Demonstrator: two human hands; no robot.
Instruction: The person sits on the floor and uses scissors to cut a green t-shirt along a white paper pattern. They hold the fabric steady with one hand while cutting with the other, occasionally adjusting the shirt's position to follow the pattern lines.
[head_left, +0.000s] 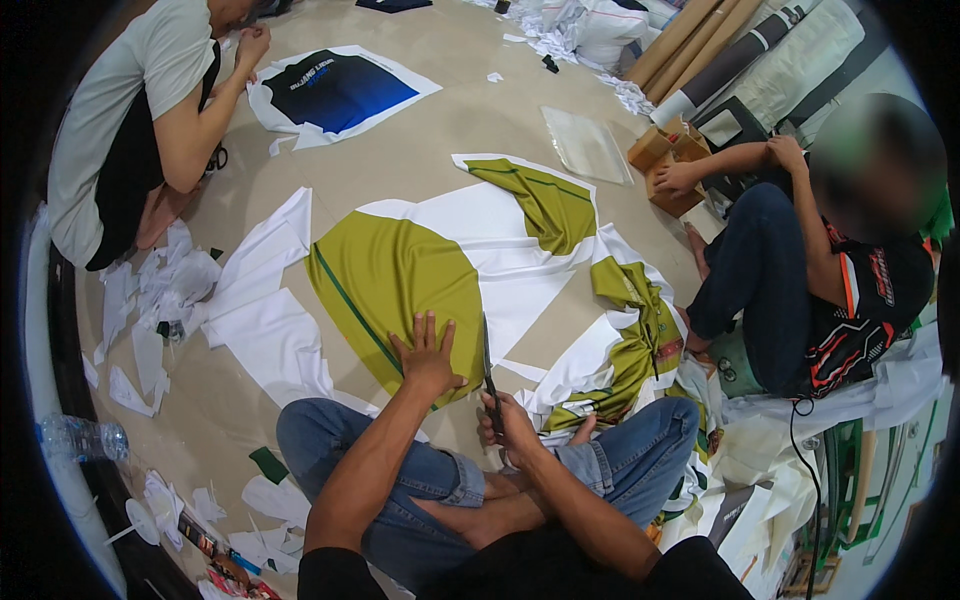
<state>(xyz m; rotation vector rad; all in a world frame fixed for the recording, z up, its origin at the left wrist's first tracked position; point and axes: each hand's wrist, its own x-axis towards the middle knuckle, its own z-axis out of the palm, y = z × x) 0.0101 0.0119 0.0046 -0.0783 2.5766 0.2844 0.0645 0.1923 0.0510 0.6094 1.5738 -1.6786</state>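
My left hand (428, 362) lies with spread fingers on a large olive-green fabric piece (385, 285) with a dark green stripe. My right hand (508, 425) grips black scissors (488, 355), whose blades point away from me along the piece's right edge, where white fabric (515, 305) borders it. Beyond lies another olive piece (540, 205) with white margins. To the right, crumpled olive-and-white fabric (630, 290) is bunched near my knee. Loose white cloth (260, 320) spreads left of the olive piece.
One person (145, 130) crouches at upper left by a black-and-blue printed piece (330, 90); another (750, 280) sits at right beside a cardboard box (665, 160). Around are a clear plastic sheet (585, 145), long rolls (690, 40), white scraps (140, 320), a bottle (85, 437) and a black cable (805, 470).
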